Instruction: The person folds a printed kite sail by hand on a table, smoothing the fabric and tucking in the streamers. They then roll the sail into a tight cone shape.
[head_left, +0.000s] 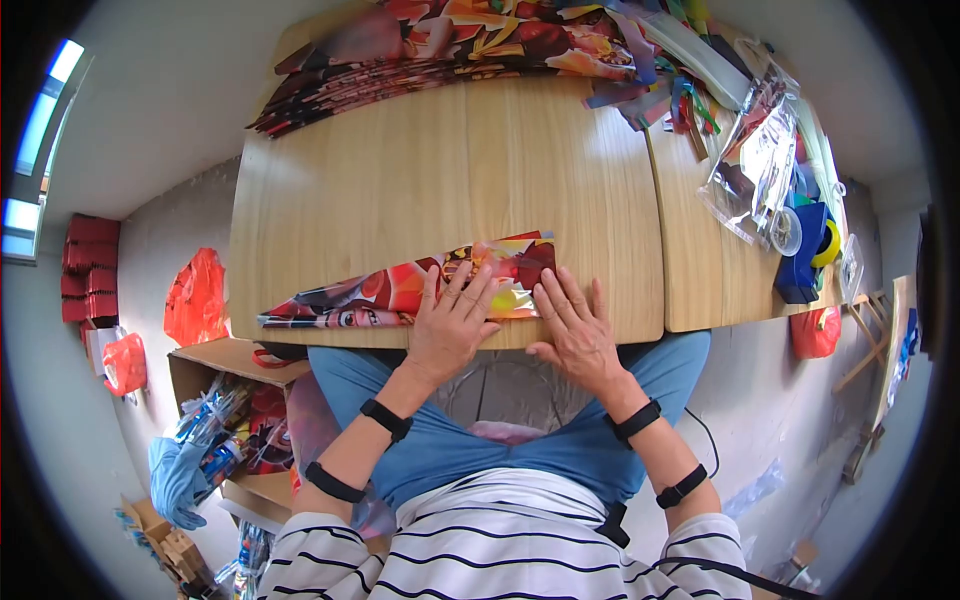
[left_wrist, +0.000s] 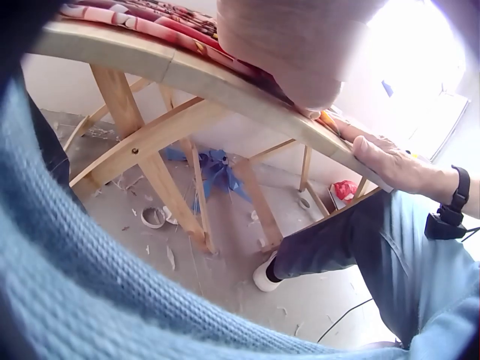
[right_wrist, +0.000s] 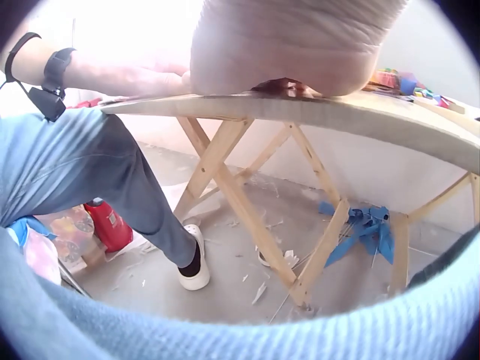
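Note:
A folded glossy printed sheet (head_left: pixel 390 287), red and yellow with part of a cartoon face, lies along the front edge of the wooden table (head_left: pixel 440 170). It is wide at its right end and narrows to a point at the left. My left hand (head_left: pixel 452 328) rests on its middle with fingers straight and pointing forward. The right hand (head_left: pixel 580 338) lies with its fingers spread at the sheet's right end, fingertips over its edge. In the left wrist view, the heel of the left hand (left_wrist: pixel 292 52) fills the top and hides most of the sheet.
A thick stack of similar printed sheets (head_left: pixel 450 50) lies at the table's far side. Ribbons and clear plastic wrap (head_left: pixel 745 180) crowd the right, beside a blue tape dispenser (head_left: pixel 808 255). An open cardboard box (head_left: pixel 205 355) stands left of my legs. Crossed wooden legs (right_wrist: pixel 240 202) support the table.

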